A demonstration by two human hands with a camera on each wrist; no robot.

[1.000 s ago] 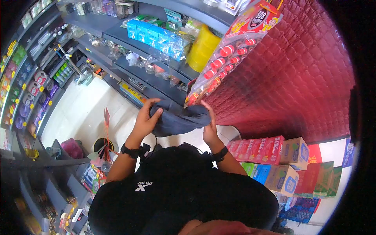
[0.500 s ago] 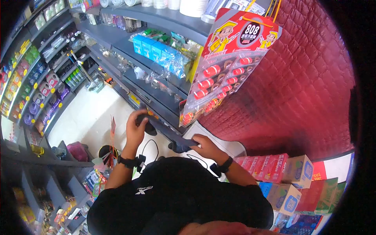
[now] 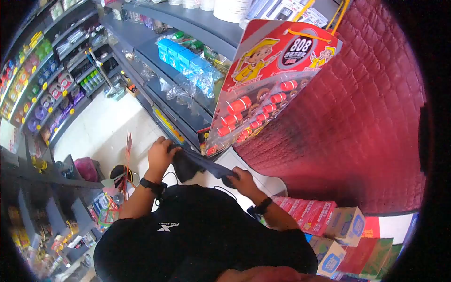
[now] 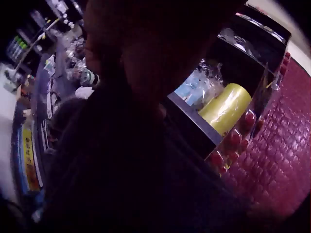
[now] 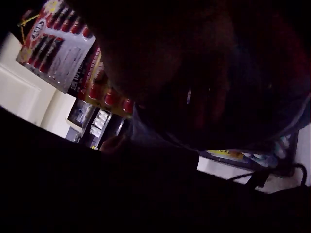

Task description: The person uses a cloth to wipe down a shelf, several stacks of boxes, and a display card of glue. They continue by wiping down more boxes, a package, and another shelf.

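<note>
A dark blue-grey piece of cloth (image 3: 203,164) stretches between the two hands in front of the body, with a darker fold hanging down near its left end. My left hand (image 3: 159,156) grips the left end, fingers curled over its top edge. The right hand (image 3: 245,182), a little lower and nearer the body, pinches the other end. Both wrist views are very dark. In the left one the cloth (image 4: 126,165) fills the lower middle beneath the shadowed hand (image 4: 155,53); in the right one the hand (image 5: 155,58) covers much of the upper middle.
A red hanging card of red-capped tubes (image 3: 239,110) is just beyond the hands, beside a red quilted surface (image 3: 366,117). Grey shelves (image 3: 155,89) with blue boxes (image 3: 181,58) stand ahead. Stacked cartons (image 3: 345,225) are at right, a bin (image 3: 123,175) at left.
The bunched cloth has been drawn out into a long strip between the hands. The right hand has turned over and moved lower. The head view has shifted, showing more of the hanging card.
</note>
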